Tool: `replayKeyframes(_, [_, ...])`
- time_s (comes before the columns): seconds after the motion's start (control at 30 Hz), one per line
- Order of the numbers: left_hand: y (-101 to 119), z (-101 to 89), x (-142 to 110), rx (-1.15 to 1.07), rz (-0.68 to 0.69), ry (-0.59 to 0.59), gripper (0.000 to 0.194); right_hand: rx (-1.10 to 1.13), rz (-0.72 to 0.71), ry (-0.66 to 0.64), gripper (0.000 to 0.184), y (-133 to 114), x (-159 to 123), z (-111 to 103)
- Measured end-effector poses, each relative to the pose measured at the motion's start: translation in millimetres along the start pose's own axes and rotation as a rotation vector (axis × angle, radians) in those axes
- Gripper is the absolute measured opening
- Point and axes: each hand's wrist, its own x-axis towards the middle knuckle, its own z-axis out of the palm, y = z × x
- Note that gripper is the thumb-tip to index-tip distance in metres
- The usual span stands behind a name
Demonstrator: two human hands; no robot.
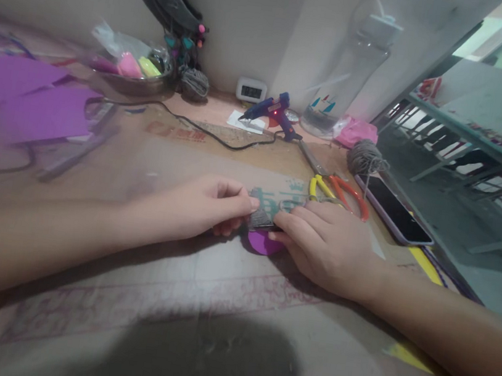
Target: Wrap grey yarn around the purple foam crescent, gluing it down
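Note:
My left hand [225, 206] pinches the left end of a small flat dark piece wrapped in grey yarn [262, 217]. At the other end, the fingers of my right hand [327, 242] close on the same piece, palm down and hiding part of it. A rounded purple piece [264, 243] shows just beneath it; whether the two are joined, I cannot tell. Behind my right hand lie scissors with yellow and orange handles [348, 192]. A ball of grey yarn [367, 158] sits beyond them, with a strand hanging from it.
A blue glue gun [269, 109] with a lit red light stands at the back, its cord running left. Purple sheets [42, 106] lie at left, near a bowl [130, 81] of coloured items. A clear bottle [339, 88], a small digital clock [251, 90] and a phone [394, 211] are also there.

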Motion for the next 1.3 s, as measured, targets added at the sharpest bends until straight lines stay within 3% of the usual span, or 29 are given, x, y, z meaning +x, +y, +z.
replayKeyframes(0.17, [-0.4,0.0,-0.8,0.015,0.024,0.01,0.034,0.059,0.035,0.026,0.029,-0.9,4.4,-3.3])
replayKeyframes(0.57, [-4.9,0.0,-0.1,0.057,0.067,0.023,0.036,0.075,0.057,-0.005,0.034,-2.4,6.6,-3.1])
replayKeyframes(1.3, [-4.8,0.3,0.8,0.044,0.055,0.026,0.034,-0.029,-0.02,-0.029,0.021,0.3,0.2,2.4])
